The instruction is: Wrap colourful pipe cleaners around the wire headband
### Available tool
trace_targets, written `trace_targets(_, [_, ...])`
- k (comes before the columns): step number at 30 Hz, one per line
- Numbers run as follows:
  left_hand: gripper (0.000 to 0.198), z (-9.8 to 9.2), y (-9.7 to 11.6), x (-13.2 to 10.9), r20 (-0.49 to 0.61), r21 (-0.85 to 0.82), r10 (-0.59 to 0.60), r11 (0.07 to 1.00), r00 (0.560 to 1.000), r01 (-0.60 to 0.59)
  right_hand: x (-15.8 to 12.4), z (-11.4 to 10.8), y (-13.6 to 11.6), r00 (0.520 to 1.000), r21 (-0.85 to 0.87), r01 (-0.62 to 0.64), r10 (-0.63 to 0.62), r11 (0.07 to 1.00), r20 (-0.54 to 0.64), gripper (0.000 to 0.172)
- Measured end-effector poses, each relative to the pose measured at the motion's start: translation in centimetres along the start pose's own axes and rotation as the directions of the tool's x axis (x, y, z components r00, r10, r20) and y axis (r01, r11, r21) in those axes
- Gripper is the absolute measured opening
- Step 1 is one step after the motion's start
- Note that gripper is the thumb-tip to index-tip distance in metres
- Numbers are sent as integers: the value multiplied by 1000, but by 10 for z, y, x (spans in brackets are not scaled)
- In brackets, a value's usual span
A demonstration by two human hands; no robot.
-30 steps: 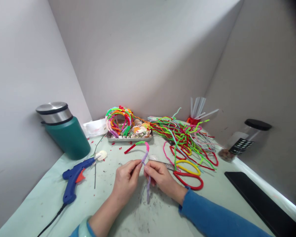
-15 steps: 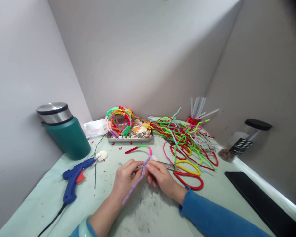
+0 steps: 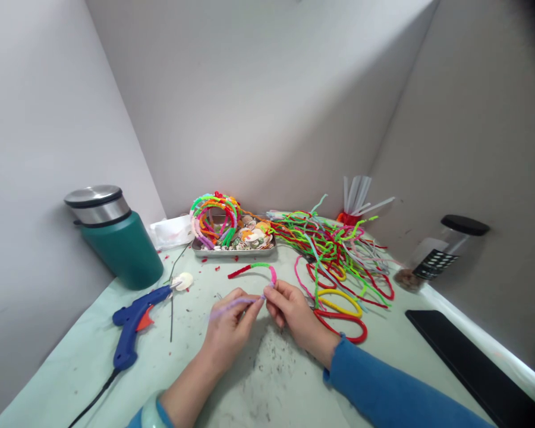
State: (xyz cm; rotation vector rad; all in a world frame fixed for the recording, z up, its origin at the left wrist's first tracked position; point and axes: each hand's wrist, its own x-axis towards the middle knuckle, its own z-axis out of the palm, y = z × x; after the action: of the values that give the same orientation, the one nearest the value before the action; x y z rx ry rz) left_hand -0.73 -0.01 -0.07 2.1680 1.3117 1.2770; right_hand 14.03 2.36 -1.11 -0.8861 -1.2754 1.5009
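A thin curved band [image 3: 261, 266] wrapped in red, green and pink pipe cleaner arches up between my hands. My right hand [image 3: 292, 312] pinches its lower end, thumb against fingers. From that spot a purple pipe cleaner [image 3: 243, 301] runs left across my left hand [image 3: 229, 324], whose thumb and fingertips are closed on it. My two sets of fingertips almost meet. Just right of my right hand lie scissors with red and yellow handle loops [image 3: 341, 327]; their blades are largely hidden behind the hand.
A metal tray [image 3: 234, 253] holds colourful wrapped rings and shells. Beside it spreads a tangled heap of pipe cleaners [image 3: 325, 238]. On the left are a blue glue gun [image 3: 136, 324] and a green bottle [image 3: 120, 249]. A clear jar [image 3: 441, 255] and a black slab [image 3: 463, 356] sit right.
The purple pipe cleaner's loose end has swung from hanging down toward me to lying leftward over my left hand. My left fingers have moved slightly with it; my right hand keeps its pinch.
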Motion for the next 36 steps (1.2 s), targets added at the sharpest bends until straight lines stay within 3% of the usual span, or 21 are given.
trace_targets(3, [35, 0, 0, 1, 32, 19, -91, 996, 995, 90, -1, 0, 0, 1000, 8, -7, 7, 1000, 19, 25])
trace_targets(8, [34, -1, 1, 0, 83, 29, -181, 983, 980, 179, -2, 1, -1, 999, -7, -1, 2, 1000, 35, 24])
trace_targets(14, [21, -2, 3, 0, -37, 18, -108, 994, 993, 109, 1, -2, -1, 1000, 117, -8, 7, 993, 9, 25])
trace_targets(18, [7, -2, 1, 0, -77, -2, 39, 999, 996, -40, 3, -3, 0, 999, 226, -25, 31, 974, -19, 25])
trace_targets(24, [27, 0, -4, -2, -110, 68, 195, 980, 975, -188, 4, -3, 0, 999, 261, -39, 43, 964, -9, 26])
trace_targets(28, [29, 0, -3, -2, -84, 87, 186, 980, 979, -179, 3, -2, -1, 999, 236, -31, 32, 971, 0, 27])
trace_targets(36, [21, 1, 1, -2, -2, -24, 28, 999, 1000, -28, 1, -2, -1, 1000, 152, -4, 5, 988, -6, 27])
